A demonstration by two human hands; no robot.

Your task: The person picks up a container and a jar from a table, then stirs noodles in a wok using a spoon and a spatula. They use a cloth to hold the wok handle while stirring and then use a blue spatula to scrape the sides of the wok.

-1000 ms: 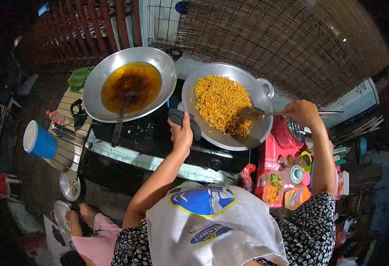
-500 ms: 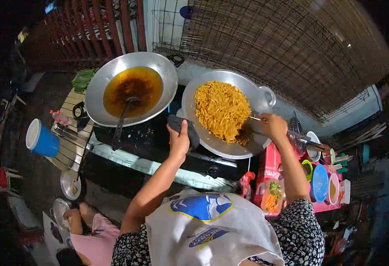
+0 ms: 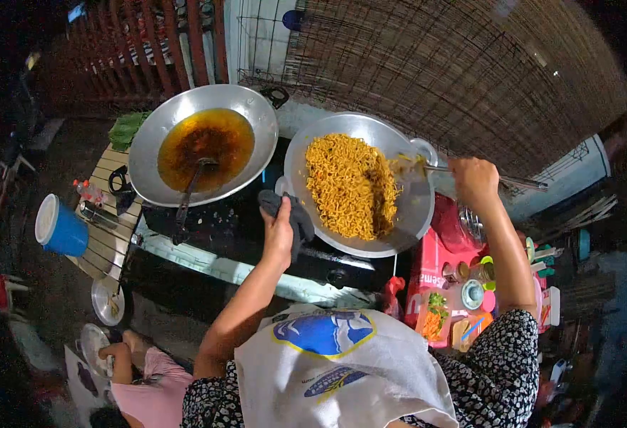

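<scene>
A wide metal wok holds a heap of yellow noodles. My left hand is closed on a dark cloth at the wok's left handle. Over the wok's right rim, my right hand grips the long metal handle of a spatula; its head lies at the noodles' upper right edge, partly blurred. To the left stands a second wok with orange-brown liquid and a dark ladle resting in it.
Red-covered table at right bears jars, bowls and a tray of chopped vegetables. At left are a slatted table, a blue bucket and bottles. Another person in pink is at lower left, a hand at a metal bowl.
My right hand has moved up and right, drawing the spatula from the noodles' right side to their upper right edge. The noodles have shifted. My left hand still holds the cloth.
</scene>
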